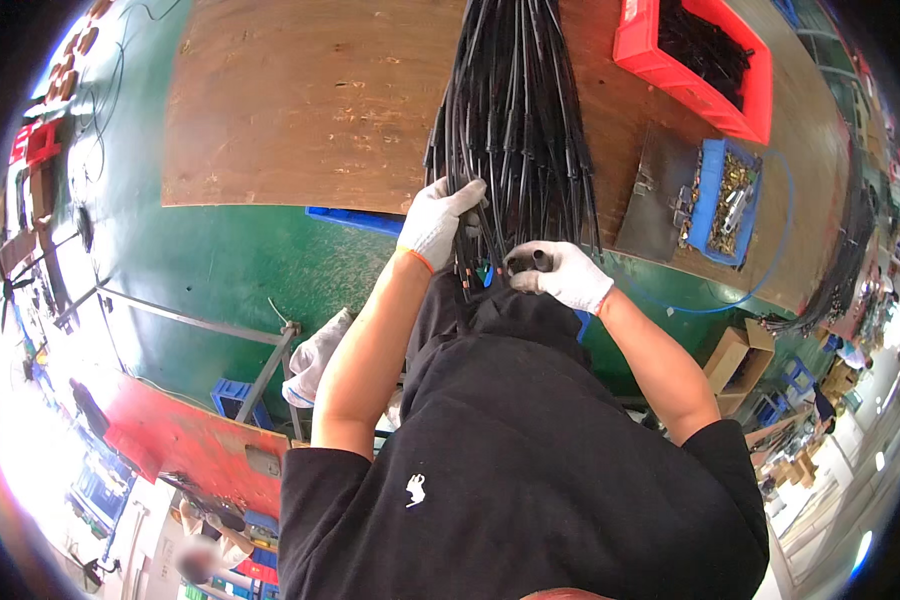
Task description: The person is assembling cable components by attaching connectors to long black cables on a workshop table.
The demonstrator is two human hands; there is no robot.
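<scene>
A thick bundle of long black cables point(518, 110) lies over the wooden table and hangs past its near edge toward me. My left hand point(436, 222), in a white glove, is closed around a black cable at the bundle's left side. Bare, copper-coloured ends show on some cables just below that hand. My right hand point(568, 280), gloved too, is at the lower right of the bundle with its fingers curled around short black tubes point(542, 261). How many tubes it holds is hidden by the fingers.
On the wooden table point(290, 100), a red bin point(670, 78) of black parts stands at the far right. Nearer is a blue bin point(707, 195) of brass-coloured fittings beside a dark metal plate point(653, 195). A cardboard box point(722, 372) stands below right. Another person is far lower left.
</scene>
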